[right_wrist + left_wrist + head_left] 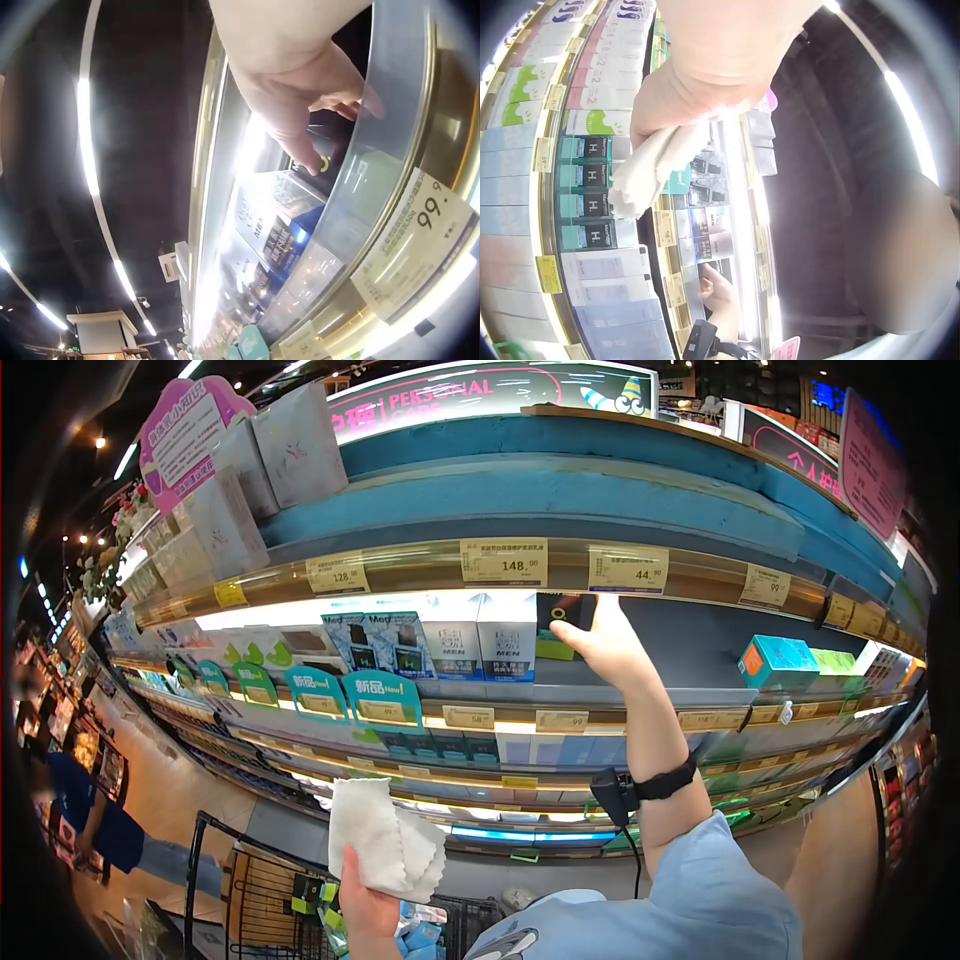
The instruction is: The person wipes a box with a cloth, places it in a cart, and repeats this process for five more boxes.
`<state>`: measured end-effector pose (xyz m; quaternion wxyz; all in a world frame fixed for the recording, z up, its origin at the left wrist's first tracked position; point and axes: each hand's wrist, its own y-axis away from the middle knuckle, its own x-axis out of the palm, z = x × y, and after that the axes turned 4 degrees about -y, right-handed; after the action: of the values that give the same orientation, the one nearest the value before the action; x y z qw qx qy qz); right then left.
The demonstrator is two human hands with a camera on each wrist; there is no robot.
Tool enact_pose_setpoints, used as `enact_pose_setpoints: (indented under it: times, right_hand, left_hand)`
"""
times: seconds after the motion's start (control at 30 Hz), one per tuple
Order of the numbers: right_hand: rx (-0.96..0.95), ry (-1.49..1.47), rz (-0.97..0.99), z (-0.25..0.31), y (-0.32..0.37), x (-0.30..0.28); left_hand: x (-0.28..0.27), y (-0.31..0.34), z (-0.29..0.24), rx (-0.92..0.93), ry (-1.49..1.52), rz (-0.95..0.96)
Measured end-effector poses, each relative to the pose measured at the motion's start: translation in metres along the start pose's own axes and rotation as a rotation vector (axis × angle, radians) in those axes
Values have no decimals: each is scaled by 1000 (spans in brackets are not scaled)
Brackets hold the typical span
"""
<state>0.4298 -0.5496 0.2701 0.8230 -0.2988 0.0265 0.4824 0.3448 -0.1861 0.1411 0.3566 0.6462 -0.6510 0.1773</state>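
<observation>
A folded white cloth (375, 840) is gripped in my left hand (365, 905), above the shopping cart; the left wrist view shows the cloth (656, 169) bunched under the fingers of that hand (705, 90). On the shelf below the top price rail, my right hand (610, 650) reaches in and holds a black box with a green base (556, 628). Seen from the right wrist, the thumb and curled fingers of this hand (307, 105) lie on either side of the black box (324, 146). White boxes marked MEN (507, 635) stand just left of it.
A price rail (400, 572) runs over the shelf. Blue and green boxes (780, 660) stand farther right. Below left is a black wire cart (195, 860) with green and blue packages. Another person in dark blue (95, 810) is at the far left.
</observation>
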Motion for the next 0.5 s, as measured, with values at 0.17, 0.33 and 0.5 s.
enact_pose_setpoints:
  times: [0.17,0.33,0.5]
  right_hand:
    - [42,78,-65,3,-2,-3]
    - [-462,404,-305,26,52,-12]
    - [-805,156,-154,42,120,31]
  left_hand:
    - [1,-5,1,42,-33,-28]
    - [0,-1,-1,157,-96,-108]
    - [-18,17,-2,502,-512,-293]
